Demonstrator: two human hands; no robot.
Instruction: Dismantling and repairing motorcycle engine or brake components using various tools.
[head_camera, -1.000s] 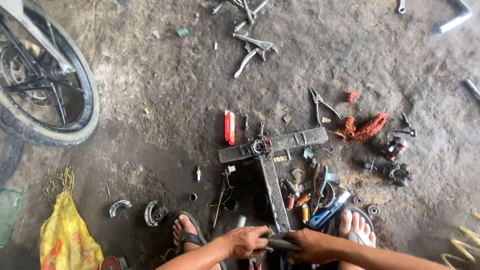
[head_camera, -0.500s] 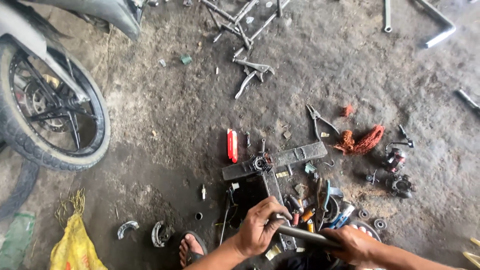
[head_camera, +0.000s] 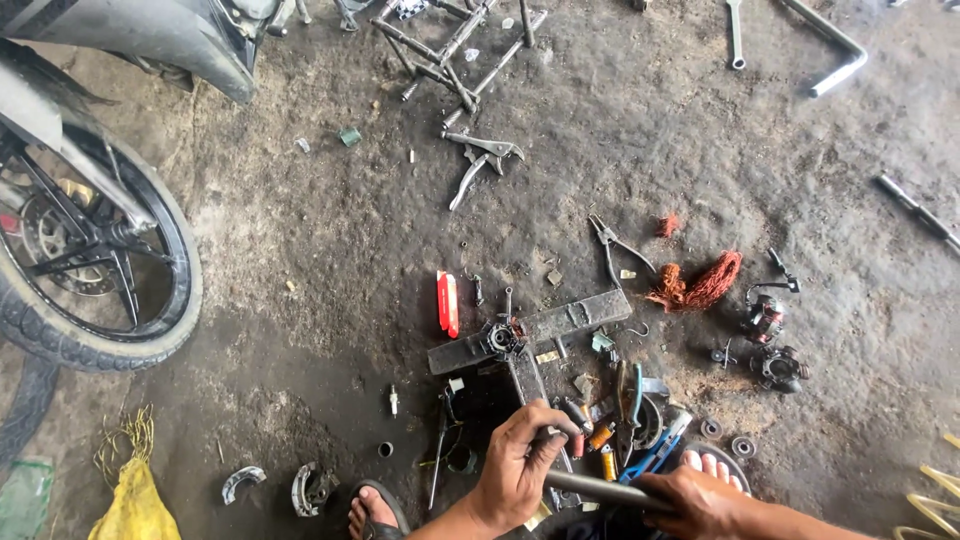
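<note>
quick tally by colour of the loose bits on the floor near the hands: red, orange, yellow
red: 1, flat red tool
orange: 2, big wire bundle and small wire tuft
yellow: 1, bag
total: 4

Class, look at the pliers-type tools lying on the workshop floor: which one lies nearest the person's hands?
The blue-handled pliers, lying just beside the right hand near the toes. The locking pliers and the long-nose pliers lie much farther up the floor.

A dark metal rod (head_camera: 600, 489) lies nearly level, gripped at both ends, just above the lower end of a grimy T-shaped steel bar (head_camera: 530, 345) flat on the floor.
</note>
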